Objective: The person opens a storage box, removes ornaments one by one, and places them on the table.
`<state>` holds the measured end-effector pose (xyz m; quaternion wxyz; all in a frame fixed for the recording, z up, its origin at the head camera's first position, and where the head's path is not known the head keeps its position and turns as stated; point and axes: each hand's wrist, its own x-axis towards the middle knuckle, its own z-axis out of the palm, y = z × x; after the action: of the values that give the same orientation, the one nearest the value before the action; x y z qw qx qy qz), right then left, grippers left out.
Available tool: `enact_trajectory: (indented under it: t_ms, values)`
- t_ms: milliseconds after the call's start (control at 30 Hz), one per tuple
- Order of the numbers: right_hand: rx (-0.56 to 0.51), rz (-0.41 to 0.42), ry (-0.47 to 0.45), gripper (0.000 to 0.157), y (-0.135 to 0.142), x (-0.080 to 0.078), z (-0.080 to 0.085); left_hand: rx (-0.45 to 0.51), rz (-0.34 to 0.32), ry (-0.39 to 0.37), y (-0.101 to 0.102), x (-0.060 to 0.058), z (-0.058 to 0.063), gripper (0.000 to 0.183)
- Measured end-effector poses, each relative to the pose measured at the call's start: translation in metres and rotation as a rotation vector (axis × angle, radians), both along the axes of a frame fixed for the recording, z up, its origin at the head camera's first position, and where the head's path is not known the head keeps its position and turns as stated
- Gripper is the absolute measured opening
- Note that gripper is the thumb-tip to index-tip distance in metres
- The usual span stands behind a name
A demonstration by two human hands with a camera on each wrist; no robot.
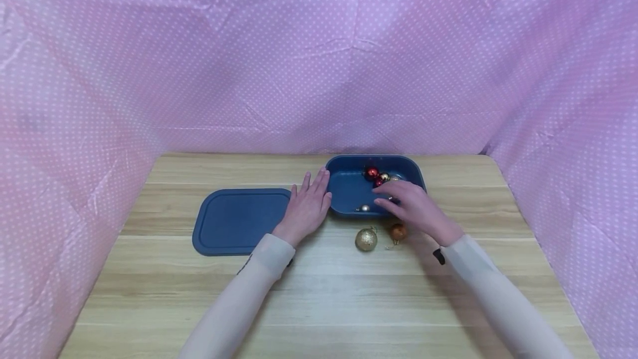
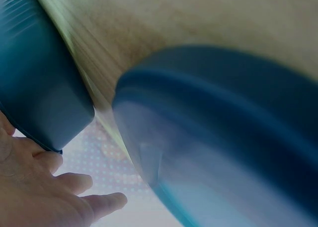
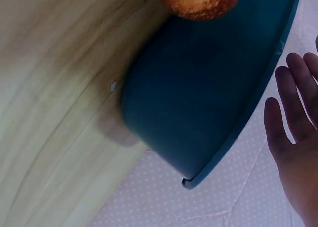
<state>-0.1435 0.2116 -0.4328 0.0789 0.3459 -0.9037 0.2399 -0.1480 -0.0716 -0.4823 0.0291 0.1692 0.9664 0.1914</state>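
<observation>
My left hand rests its spread fingers against the left rim of a blue rectangular box. In the left wrist view, the left fingers lie along the box's upper edge. Over the right half of the box hovers my right hand, thumb and fingers apart, nothing held between them. Beneath and beyond it, inside the box, are shiny red Christmas baubles and small gold ones, partly hidden by the fingers. A small pale bauble lies near the box's front wall.
In front of the box, a glittery gold bauble and a copper-brown bauble lie on the wooden table. The blue lid lies flat to the left, partly under the left hand and wrist. Pink dotted cloth surrounds the table.
</observation>
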Motion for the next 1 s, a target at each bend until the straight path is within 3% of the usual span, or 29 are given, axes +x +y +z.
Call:
enact_trajectory:
  t_ms: [567,1000]
  values:
    - [0.101,0.085,-0.286,0.043,-0.003,-0.034,-0.011,-0.003,-0.005,-0.006,0.000,0.000,0.001,0.060]
    - [0.122,0.160,-0.336,0.041,-0.005,-0.048,-0.023,-0.015,0.002,-0.014,0.000,0.000,0.001,0.060]
